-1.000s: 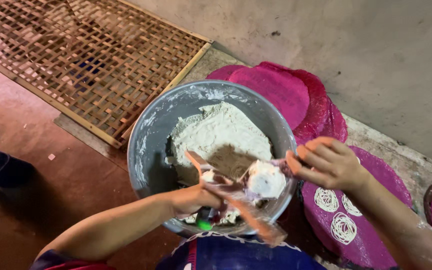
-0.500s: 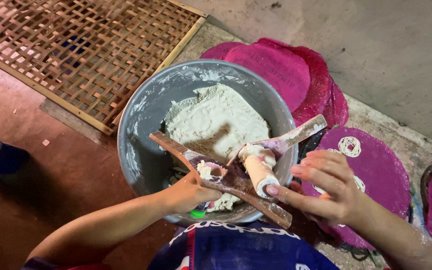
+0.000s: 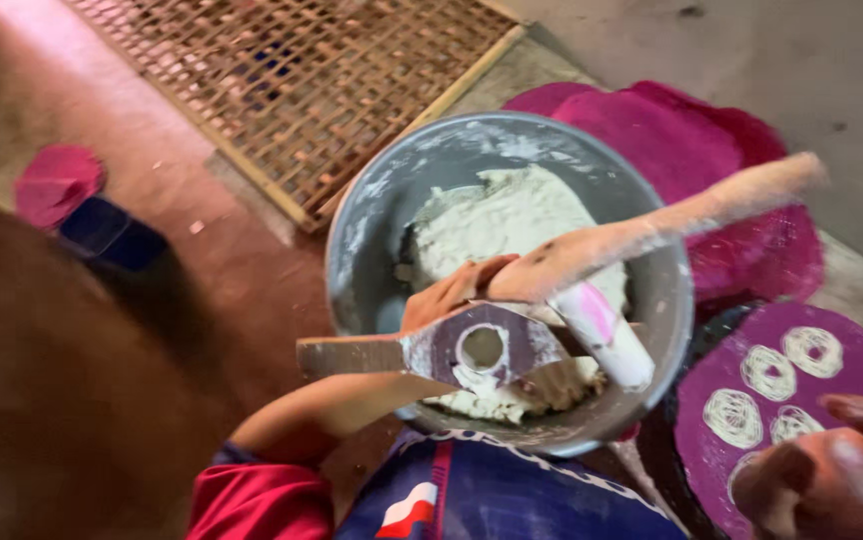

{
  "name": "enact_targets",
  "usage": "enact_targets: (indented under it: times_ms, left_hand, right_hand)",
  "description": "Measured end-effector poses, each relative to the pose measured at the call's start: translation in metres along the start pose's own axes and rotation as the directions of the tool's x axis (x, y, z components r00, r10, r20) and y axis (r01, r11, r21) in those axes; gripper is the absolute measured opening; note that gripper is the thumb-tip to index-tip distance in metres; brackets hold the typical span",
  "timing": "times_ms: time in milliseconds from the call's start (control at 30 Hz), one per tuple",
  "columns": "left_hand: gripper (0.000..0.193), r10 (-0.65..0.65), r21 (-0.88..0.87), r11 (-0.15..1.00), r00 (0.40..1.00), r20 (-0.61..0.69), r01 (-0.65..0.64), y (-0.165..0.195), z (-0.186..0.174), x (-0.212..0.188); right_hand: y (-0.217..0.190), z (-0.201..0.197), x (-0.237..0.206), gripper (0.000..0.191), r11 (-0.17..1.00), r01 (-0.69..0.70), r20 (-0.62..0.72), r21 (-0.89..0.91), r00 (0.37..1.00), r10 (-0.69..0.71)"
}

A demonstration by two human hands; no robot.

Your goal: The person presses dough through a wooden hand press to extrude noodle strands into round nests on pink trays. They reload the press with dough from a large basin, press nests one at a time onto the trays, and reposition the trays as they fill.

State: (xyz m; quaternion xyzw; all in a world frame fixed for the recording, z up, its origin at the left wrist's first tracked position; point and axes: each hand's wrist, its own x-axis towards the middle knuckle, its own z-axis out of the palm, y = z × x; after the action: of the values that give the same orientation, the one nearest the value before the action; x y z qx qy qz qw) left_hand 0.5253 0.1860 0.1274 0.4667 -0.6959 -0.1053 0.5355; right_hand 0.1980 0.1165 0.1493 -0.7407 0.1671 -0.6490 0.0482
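Wooden press (image 3: 512, 330), two-armed, hinged, with a round hole in its lower arm and a white dough-smeared plunger, sits above the near rim of the metal basin (image 3: 372, 230) of pale dough (image 3: 497, 220); your left hand (image 3: 452, 290) is wrapped closed around it at the hinge, while your right hand (image 3: 832, 470) hangs blurred at the lower right, holding nothing visible, how far open it is cannot be told. Risks: one-handed grip on a floury tool may let the raised upper arm drop or the press slip into the dough; a swing of the long handle could catch the basin rim or scuff the dough coils (image 3: 772, 375) on the purple mat (image 3: 852, 400) beside it
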Motion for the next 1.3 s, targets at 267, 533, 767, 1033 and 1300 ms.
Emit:
enact_targets:
  times_ms: [267, 533, 767, 1033, 1300]
  left_hand:
    - [0.04, 0.218, 0.111, 0.971, 0.975, -0.042, -0.212, -0.01, -0.008, -0.014]
    - [0.036, 0.358, 0.224, 0.917, 0.929, -0.094, -0.331, -0.016, -0.005, -0.013]
    - [0.055, 0.249, 0.132, 0.963, 0.963, -0.099, -0.235, -0.022, -0.002, -0.021]
    - [0.051, 0.17, 0.121, 0.979, 0.984, -0.047, -0.164, -0.023, -0.004, -0.025]
    - [0.068, -0.343, -0.211, 0.92, 0.939, -0.023, 0.331, -0.003, 0.005, -0.013]
  right_hand:
    - [0.01, 0.02, -0.047, 0.028, 0.934, -0.346, 0.014, -0.086, 0.937, 0.348]
    - [0.009, 0.021, -0.053, 0.013, 0.892, -0.441, 0.08, -0.099, 0.89, 0.449]
    - [0.011, 0.022, -0.063, 0.016, 0.886, -0.449, 0.12, -0.119, 0.879, 0.462]
    - [0.006, 0.033, -0.066, 0.017, 0.837, -0.543, 0.158, 0.061, 0.834, 0.529]
    - [-0.021, 0.056, -0.002, 0.044, 0.867, -0.462, 0.32, 0.188, 0.863, 0.391]
